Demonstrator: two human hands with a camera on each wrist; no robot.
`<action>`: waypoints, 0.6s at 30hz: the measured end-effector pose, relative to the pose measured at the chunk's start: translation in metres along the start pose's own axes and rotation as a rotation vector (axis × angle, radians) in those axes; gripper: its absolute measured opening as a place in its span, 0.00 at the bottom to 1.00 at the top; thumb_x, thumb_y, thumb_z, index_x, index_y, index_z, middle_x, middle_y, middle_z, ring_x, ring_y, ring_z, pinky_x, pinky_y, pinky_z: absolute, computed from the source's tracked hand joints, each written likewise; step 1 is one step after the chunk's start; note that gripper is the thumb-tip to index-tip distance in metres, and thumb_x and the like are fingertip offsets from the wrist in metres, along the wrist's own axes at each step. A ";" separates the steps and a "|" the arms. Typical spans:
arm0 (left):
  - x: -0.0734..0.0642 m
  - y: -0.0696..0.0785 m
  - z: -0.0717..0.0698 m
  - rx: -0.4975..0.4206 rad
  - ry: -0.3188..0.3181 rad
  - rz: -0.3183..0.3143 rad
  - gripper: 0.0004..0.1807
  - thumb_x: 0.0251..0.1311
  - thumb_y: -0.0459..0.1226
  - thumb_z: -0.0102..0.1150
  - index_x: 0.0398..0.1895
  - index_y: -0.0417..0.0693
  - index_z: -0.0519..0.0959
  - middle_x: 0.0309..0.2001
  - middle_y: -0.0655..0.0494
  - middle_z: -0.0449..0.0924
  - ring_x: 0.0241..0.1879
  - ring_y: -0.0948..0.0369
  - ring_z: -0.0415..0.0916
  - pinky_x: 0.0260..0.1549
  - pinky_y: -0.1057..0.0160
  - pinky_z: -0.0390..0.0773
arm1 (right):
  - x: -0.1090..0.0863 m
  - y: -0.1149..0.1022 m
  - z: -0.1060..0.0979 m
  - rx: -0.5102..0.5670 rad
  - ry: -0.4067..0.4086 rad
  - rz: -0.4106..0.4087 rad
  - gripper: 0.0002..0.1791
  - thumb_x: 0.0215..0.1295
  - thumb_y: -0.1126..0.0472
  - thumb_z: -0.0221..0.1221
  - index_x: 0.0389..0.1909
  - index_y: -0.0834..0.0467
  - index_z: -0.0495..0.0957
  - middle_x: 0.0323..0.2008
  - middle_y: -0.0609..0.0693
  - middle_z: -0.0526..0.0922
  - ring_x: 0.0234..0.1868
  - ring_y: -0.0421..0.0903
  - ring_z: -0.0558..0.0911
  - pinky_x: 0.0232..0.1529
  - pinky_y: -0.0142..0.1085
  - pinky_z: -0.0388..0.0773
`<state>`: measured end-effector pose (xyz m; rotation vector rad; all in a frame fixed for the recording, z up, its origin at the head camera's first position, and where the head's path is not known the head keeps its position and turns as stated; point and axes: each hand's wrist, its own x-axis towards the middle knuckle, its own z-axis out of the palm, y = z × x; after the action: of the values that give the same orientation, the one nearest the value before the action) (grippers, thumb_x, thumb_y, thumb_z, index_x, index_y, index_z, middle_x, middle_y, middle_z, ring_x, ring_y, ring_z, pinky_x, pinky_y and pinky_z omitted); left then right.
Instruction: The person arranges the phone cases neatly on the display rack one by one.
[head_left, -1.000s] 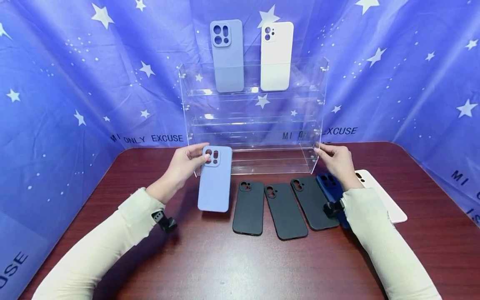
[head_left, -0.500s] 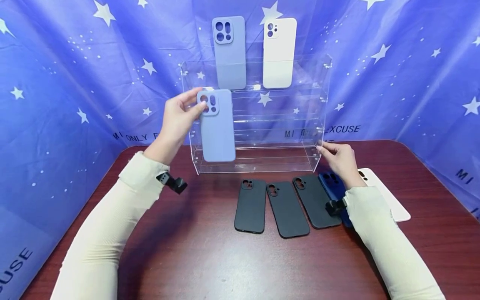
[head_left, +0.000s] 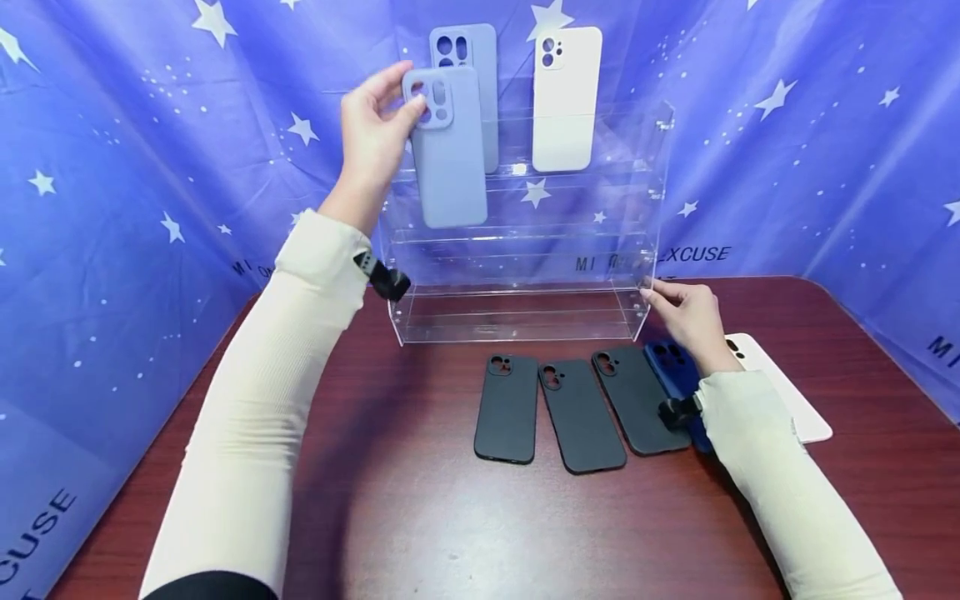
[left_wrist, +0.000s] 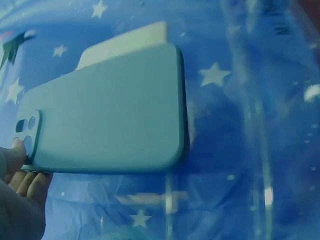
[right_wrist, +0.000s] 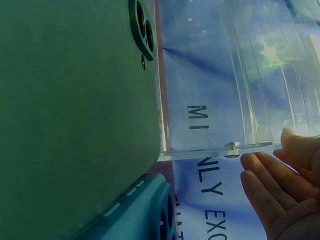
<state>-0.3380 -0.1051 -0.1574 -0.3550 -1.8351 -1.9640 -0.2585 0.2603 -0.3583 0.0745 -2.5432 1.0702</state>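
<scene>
My left hand (head_left: pixel 371 133) holds a light blue phone case (head_left: pixel 453 175) by its camera-cutout corner, thumb on the front and fingers behind. The case hangs nearly upright before the upper tiers of a clear acrylic display rack (head_left: pixel 517 340). It overlaps a grey-blue phone case (head_left: pixel 489 108) on the top tier; a white phone case (head_left: pixel 566 100) stands to that one's right. At the rack's lower right, my right hand (head_left: pixel 688 315) pinches the edge of the side panel (right_wrist: pixel 215 152). Whether the held case touches the rack cannot be told.
Several phone cases lie on the dark red table (head_left: pixel 420 517): black ones (head_left: pixel 506 408) in the middle, a dark blue case (head_left: pixel 671 367) and a white case (head_left: pixel 787 396) partly under the right arm. A starry blue curtain (head_left: pixel 187 308) surrounds the table.
My left hand has raised the light blue case from just above the table to the rack's upper tiers. The right hand stays at the side panel, and the view has shifted slightly.
</scene>
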 end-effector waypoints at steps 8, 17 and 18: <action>0.026 0.018 0.013 -0.049 0.060 0.089 0.23 0.56 0.21 0.57 0.57 0.35 0.73 0.55 0.48 0.78 0.52 0.62 0.76 0.48 0.76 0.75 | 0.002 0.000 -0.002 -0.021 0.004 0.015 0.20 0.66 0.53 0.58 0.52 0.61 0.79 0.49 0.62 0.79 0.33 0.40 0.71 0.25 0.26 0.61; 0.028 0.013 0.018 -0.064 0.110 0.121 0.23 0.56 0.20 0.55 0.57 0.34 0.73 0.56 0.46 0.77 0.51 0.61 0.77 0.48 0.76 0.74 | 0.001 0.001 -0.002 -0.024 0.001 0.021 0.20 0.66 0.53 0.58 0.53 0.61 0.78 0.49 0.62 0.79 0.40 0.43 0.74 0.29 0.25 0.62; 0.028 0.011 0.018 -0.059 0.113 0.118 0.23 0.56 0.20 0.55 0.57 0.34 0.73 0.56 0.46 0.77 0.51 0.60 0.77 0.48 0.76 0.74 | 0.001 0.000 -0.002 -0.024 0.001 0.020 0.20 0.66 0.53 0.58 0.53 0.61 0.78 0.49 0.62 0.79 0.39 0.40 0.73 0.29 0.24 0.62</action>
<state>-0.3596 -0.0911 -0.1333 -0.3550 -1.6511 -1.9203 -0.2589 0.2617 -0.3574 0.0425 -2.5602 1.0469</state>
